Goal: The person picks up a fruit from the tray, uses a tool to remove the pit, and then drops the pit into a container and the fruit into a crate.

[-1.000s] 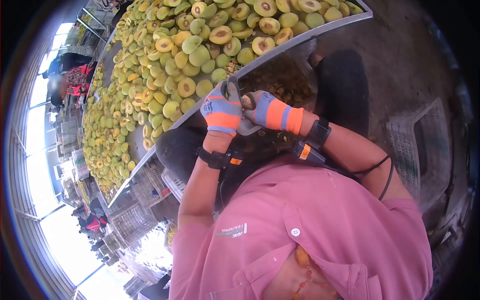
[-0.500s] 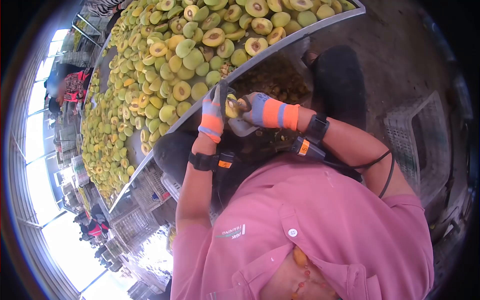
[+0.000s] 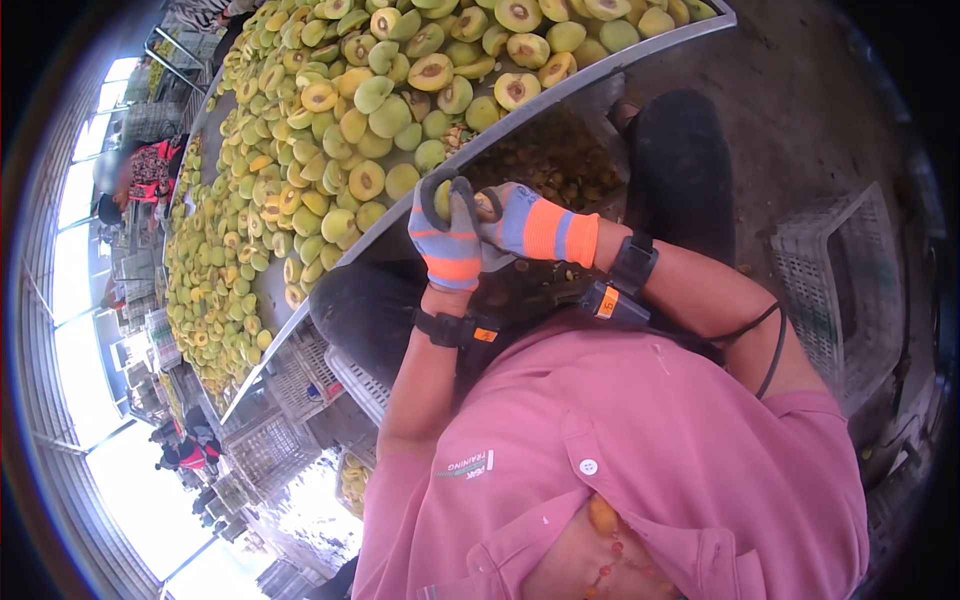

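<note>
Both my hands wear grey gloves with orange cuffs and meet just off the metal edge of a table heaped with halved fruit. My left hand (image 3: 447,235) is closed around a green-yellow stone fruit (image 3: 443,200), peach-like, with part of it showing between dark fingertips. Close against it, my right hand (image 3: 525,222) is closed too. A small brownish thing (image 3: 487,207) shows at its fingertips; its kind cannot be made out. Many fruit halves (image 3: 388,116) lie on the table beyond, some cut side up with brown centres.
The table's metal rim (image 3: 560,92) runs diagonally past my hands. Below it sits a bin of brown scraps (image 3: 550,160). A plastic crate (image 3: 835,290) stands at right, and more crates (image 3: 262,450) at lower left. Another person (image 3: 150,175) is across the table.
My left hand has turned and wrapped its fingers over the fruit, which showed more openly before. Its forearm has shifted right, nearer the right hand. The right hand has barely moved.
</note>
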Demonstrator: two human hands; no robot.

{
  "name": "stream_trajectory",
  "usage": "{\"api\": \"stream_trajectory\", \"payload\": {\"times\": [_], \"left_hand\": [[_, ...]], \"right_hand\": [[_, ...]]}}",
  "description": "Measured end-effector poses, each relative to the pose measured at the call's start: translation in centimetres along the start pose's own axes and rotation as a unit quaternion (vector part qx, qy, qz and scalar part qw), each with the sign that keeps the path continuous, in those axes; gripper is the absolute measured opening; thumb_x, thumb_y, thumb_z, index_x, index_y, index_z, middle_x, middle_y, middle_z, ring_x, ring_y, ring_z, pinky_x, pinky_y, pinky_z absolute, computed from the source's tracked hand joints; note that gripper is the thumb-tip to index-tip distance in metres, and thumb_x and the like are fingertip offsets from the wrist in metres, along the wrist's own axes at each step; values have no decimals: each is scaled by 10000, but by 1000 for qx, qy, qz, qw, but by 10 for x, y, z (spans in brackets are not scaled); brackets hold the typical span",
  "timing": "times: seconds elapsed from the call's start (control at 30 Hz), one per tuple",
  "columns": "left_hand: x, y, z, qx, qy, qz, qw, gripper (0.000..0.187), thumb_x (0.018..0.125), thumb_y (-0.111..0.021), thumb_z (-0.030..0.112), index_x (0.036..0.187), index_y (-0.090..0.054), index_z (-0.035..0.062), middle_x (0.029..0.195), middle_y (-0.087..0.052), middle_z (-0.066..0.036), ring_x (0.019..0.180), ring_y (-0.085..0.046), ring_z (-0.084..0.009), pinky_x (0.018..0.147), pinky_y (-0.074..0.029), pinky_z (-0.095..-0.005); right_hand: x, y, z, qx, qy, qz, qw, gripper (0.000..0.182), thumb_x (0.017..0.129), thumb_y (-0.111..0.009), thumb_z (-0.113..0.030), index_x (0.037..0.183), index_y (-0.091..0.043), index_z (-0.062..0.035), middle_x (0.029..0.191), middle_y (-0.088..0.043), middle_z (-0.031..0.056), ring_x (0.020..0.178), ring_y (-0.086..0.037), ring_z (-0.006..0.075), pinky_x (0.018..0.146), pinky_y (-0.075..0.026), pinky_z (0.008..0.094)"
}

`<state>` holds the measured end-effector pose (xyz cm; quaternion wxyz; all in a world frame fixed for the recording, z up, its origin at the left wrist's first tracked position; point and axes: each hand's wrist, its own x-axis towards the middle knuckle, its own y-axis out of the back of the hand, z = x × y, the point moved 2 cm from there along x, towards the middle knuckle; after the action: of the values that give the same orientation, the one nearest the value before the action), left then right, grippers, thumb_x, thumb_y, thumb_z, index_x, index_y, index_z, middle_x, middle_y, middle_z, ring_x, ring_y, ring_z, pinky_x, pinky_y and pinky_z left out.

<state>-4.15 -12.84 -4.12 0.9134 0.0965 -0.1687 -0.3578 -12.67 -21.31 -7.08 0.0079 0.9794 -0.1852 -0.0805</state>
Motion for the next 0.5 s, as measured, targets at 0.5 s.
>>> {"api": "stream_trajectory", "payload": {"times": [0.5], "left_hand": [[15, 17, 5, 43, -7, -112, 993, 179, 948, -570, 117, 1028, -655, -19, 942, -668, -83, 846, -605, -147, 757, -486, -282]], "right_hand": [[-17, 24, -12, 129, -162, -150, 967, 183, 760, -660, -203, 734, -637, -23, 569, -561, 48, 394, -496, 157, 349, -394, 308]]}}
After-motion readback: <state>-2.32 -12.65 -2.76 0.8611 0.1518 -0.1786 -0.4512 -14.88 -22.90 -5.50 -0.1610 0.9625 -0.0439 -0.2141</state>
